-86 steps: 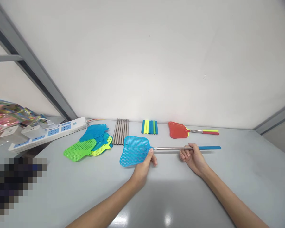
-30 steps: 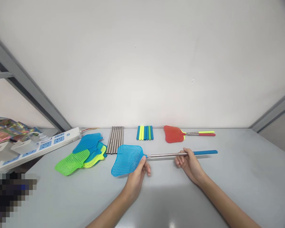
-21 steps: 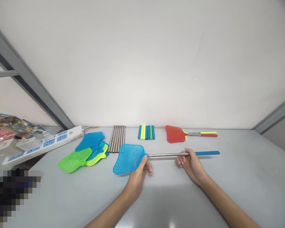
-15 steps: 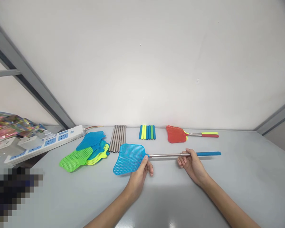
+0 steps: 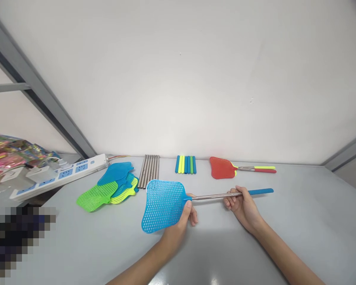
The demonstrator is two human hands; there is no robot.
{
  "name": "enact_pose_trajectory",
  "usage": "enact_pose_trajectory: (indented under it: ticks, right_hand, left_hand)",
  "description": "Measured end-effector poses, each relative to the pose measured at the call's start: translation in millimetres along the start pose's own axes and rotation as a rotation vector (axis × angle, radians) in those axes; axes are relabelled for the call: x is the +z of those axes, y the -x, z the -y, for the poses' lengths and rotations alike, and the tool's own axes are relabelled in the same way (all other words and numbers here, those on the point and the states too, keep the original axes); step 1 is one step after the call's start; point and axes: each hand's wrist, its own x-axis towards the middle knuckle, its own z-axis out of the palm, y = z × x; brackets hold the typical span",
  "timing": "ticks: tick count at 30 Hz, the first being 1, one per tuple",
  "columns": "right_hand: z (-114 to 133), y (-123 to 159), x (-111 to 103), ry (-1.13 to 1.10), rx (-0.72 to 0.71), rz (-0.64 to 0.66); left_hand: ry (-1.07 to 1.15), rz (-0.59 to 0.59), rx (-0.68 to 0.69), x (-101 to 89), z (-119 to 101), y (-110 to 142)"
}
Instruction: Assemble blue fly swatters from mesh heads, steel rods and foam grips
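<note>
A blue fly swatter [image 5: 164, 206] with a metal rod and a blue grip is held above the table, its perforated head to the left. My left hand [image 5: 184, 217] pinches the neck of the head, thumb on top. Farther right, my right hand [image 5: 241, 202] is closed around the rod near the blue grip. Behind the swatter lie a row of metal rods [image 5: 148, 171] and a row of blue, yellow and green grips [image 5: 186, 164]. A red fly swatter [image 5: 222, 168] rests at the back right, partly over a yellow one.
Loose swatter heads in green [image 5: 97, 196], blue and yellow overlap on the grey table [image 5: 308, 221] at left. Beyond them stands a white power strip [image 5: 74, 172] with plugs in it. Colourful plastic packages [image 5: 8, 156] lie at the far left. A white wall [image 5: 195, 87] closes the back.
The blue swatter's head has come nearer and tilted, its left end dropping lower. My left hand has moved slightly right with it. My right hand keeps its hold on the rod.
</note>
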Motion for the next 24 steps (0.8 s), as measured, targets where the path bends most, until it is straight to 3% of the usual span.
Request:
enact_pose_trajectory:
  ticks: [24]
  right_hand:
    - [0.5, 1.0, 0.9, -0.015, 0.017, -0.021]
  left_hand:
    - [0.026, -0.037, 0.006, 0.4, -2.2, 0.2]
